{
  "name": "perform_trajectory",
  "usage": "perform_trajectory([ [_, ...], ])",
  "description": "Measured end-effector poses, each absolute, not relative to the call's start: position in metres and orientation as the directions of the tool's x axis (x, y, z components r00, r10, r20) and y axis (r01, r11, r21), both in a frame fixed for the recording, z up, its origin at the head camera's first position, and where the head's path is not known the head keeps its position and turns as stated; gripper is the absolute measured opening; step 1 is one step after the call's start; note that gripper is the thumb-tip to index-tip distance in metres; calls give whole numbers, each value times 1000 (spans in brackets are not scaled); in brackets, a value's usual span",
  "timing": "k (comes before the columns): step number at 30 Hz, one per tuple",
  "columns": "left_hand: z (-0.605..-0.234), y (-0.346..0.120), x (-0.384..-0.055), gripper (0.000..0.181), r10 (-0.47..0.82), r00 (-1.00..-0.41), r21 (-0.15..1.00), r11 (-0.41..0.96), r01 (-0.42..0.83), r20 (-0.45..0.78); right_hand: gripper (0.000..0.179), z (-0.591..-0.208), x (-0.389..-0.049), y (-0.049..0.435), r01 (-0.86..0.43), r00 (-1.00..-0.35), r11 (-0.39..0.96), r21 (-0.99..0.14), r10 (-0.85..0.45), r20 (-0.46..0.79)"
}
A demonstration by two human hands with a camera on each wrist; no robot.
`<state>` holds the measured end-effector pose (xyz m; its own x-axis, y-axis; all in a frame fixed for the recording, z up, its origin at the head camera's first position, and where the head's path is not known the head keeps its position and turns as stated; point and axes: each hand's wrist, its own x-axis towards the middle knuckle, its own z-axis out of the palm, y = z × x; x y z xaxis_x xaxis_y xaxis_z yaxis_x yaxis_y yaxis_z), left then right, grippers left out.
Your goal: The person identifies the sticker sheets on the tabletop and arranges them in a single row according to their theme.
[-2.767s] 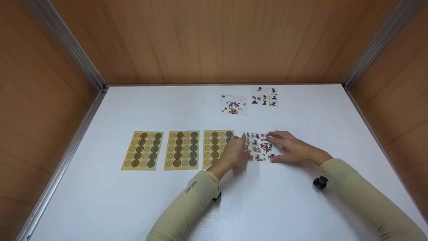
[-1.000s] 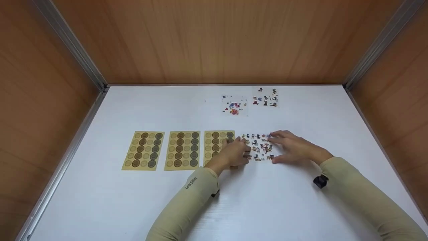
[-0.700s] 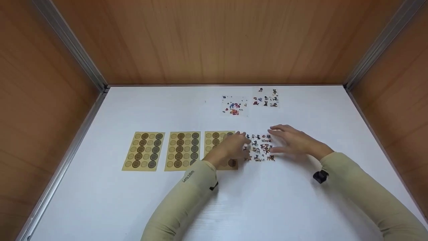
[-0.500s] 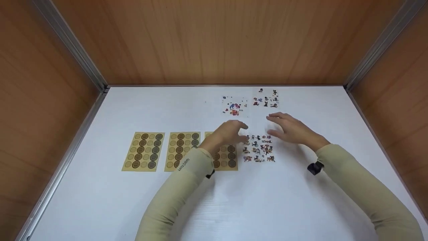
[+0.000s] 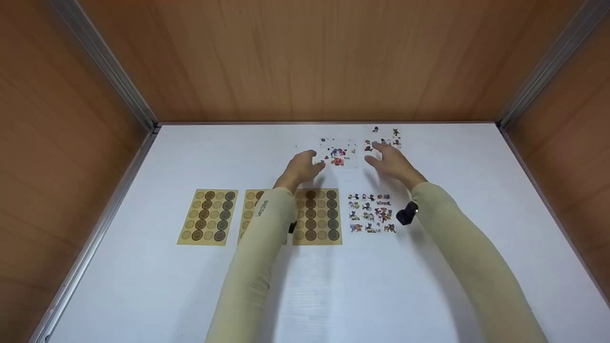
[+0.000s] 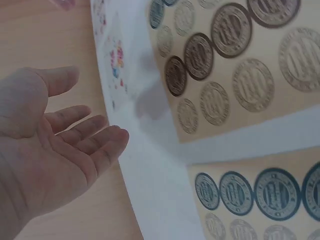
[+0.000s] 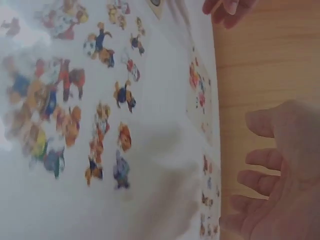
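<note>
The left hand point(image 5: 301, 169) hovers by the left edge of the clear sticker sheet with blue, pink and red figures point(image 5: 338, 153), thumb and fingers parted and holding nothing; the right hand point(image 5: 391, 163), its digits likewise spread around nothing, overlaps the near side of the clear sticker sheet with small dark figures point(image 5: 384, 137) in the head view; the offset shadows suggest both hands are above the surface, though contact at the right fingertips cannot be ruled out. Both sheets lie flat near the back of the white table point(image 5: 143, 286), side by side; thin and see-through, they would probably cling to it, so easing a fingernail under a corner, or sliding lightly from an edge, should work better than pinching mid-sheet; gentle pressure would help avoid creases. Nearer the person lies the clear cartoon-dog sticker sheet point(image 5: 371, 213), just right of the right kraft seal-sticker sheet point(image 5: 317, 216); the middle kraft seal-sticker sheet point(image 5: 249, 206) is partly hidden by the left sleeve point(image 5: 255, 252), and the left kraft seal-sticker sheet point(image 5: 208, 217) lies beyond it; forearms are best kept raised here, lest a cuff drag this row askew.
</note>
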<state>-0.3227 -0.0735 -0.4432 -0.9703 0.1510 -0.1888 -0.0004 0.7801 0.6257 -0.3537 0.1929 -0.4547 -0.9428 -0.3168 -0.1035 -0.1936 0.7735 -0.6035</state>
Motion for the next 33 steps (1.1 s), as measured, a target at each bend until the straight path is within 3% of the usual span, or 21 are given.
perform_trajectory([
  [6, -459, -83, -327, 53, 168, -949, 565, 825, -14, -268, 67, -473, -357, 163, -146, -946, 764, -629, -293, -136],
  [13, -466, -80, -329, 61, 171, -938, 404, 914, 36, -303, 70, -485, -360, 141, -118, -972, 868, -483, -201, -124],
  [19, -473, -72, -327, 60, 193, -940, 427, 903, 58, -280, 70, -490, -352, 141, -75, -954, 904, -420, -187, -233],
  [28, -479, -67, -324, 62, 178, -942, 410, 911, 48, -285, 74, -486, -350, 148, -102, -916, 903, -418, -249, -315],
  [33, -478, -69, -323, 68, 193, -940, 455, 889, 46, -281, 77, -485, -350, 154, -166, -898, 897, -409, -309, -313],
])
